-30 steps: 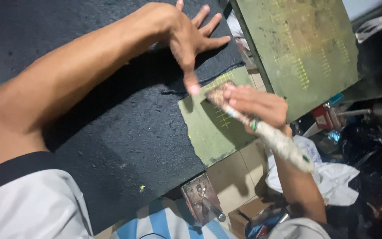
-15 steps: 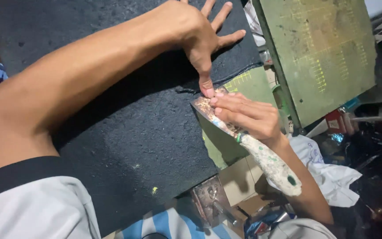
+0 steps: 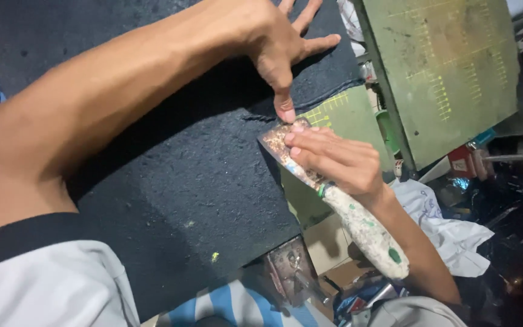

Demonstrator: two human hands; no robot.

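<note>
My right hand [image 3: 334,160] grips a broad knife [image 3: 358,227] with a worn blade and a pale, speckled handle, its fingers pressing on the blade. The blade's edge meets the cut edge of a dark, coarse rubber sheet [image 3: 183,181]. My left hand [image 3: 279,45] lies on that sheet with fingers spread and its thumb pushing down right beside the blade tip. Under the sheet's edge lies a green cutting mat [image 3: 346,118] with a yellow grid.
A second, larger green cutting mat [image 3: 449,66] leans at the upper right. Crumpled white paper [image 3: 449,230], a red object [image 3: 461,160] and dark clutter fill the right side. A small metal piece [image 3: 289,269] and blue-and-white striped cloth [image 3: 225,306] sit at the bottom.
My right hand has drawn the knife leftward along the sheet's edge, and my left thumb has stayed close beside the blade tip. The view has shifted slightly.
</note>
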